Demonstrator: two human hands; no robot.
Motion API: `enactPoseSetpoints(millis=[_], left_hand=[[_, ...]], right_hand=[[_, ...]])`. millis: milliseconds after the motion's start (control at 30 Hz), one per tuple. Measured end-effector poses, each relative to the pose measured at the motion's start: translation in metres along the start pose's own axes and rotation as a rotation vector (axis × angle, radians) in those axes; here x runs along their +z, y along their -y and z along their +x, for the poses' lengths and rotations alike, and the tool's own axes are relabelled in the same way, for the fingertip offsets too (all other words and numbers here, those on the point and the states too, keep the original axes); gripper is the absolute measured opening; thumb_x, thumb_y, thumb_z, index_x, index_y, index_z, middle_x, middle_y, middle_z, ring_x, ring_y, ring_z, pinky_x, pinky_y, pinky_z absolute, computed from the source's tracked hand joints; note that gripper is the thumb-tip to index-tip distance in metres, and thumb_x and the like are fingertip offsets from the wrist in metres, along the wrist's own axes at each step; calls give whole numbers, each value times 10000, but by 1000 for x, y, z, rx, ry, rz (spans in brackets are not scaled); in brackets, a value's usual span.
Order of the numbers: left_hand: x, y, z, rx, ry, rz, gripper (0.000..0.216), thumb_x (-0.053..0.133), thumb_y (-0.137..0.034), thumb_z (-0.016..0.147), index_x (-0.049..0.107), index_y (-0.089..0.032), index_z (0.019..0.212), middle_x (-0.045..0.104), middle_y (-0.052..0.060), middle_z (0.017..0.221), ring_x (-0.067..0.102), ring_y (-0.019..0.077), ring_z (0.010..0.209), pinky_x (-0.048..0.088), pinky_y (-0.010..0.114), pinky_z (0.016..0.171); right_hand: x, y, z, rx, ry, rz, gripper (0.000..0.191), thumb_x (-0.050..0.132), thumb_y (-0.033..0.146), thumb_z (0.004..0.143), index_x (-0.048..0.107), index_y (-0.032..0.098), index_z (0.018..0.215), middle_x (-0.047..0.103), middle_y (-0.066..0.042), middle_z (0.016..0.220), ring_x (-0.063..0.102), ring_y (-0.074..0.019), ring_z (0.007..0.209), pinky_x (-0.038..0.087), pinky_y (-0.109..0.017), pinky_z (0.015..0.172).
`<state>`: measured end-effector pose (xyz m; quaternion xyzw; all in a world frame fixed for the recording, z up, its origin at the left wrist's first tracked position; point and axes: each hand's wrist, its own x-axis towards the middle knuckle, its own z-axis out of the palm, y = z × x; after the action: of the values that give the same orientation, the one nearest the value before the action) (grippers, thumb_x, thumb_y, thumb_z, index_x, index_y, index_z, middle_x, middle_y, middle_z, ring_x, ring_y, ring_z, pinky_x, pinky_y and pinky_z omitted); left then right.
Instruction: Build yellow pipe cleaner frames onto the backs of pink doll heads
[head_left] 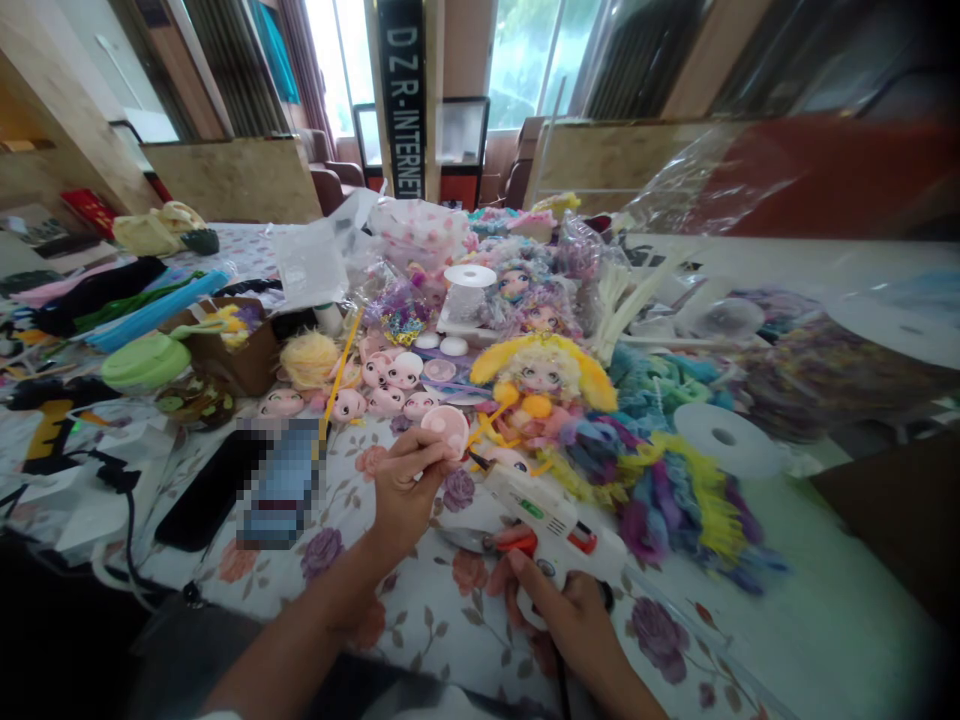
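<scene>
My left hand (411, 488) pinches a small round pink piece (444, 430) by its edge; it looks like the hollow back of a doll face. My right hand (562, 612) is wrapped round the handle of a white hot glue gun (544, 500) with a red trigger. The gun's dark nozzle points left, just below and right of the pink piece; whether they touch I cannot tell. Beyond my left hand lie several doll faces (386, 398). A finished-looking doll (541, 375) with yellow floppy ears lies behind the gun.
Two phones, a black one (210, 490) and one with a lit, blurred screen (281, 485), lie left on the flowered cloth. A green-lidded jar (146, 362) stands farther left. At right are coloured yarn (682, 500) and a white spool (726, 440). Plastic bags pile up behind.
</scene>
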<state>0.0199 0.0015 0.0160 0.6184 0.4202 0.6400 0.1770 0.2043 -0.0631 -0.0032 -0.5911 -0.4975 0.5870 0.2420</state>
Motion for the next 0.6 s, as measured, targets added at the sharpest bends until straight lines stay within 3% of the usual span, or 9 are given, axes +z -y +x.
enactPoseSetpoints(millis=[233, 600], left_hand=[[-2, 0, 0, 91, 10, 36, 82, 655, -101, 756, 693, -174, 762, 584, 13, 730, 556, 109, 671, 460, 229, 617], [-4, 2, -1, 189, 37, 100, 141, 609, -70, 781, 691, -180, 816, 583, 16, 756, 555, 110, 689, 462, 233, 629]], right_hand=[[-3, -6, 4, -5, 59, 12, 625, 444, 664, 788, 573, 134, 481, 429, 15, 348, 365, -63, 262, 287, -185, 301], [-2, -2, 2, -5, 35, 45, 592, 473, 657, 775, 588, 127, 535, 490, 11, 418, 376, -55, 259, 295, -187, 296]])
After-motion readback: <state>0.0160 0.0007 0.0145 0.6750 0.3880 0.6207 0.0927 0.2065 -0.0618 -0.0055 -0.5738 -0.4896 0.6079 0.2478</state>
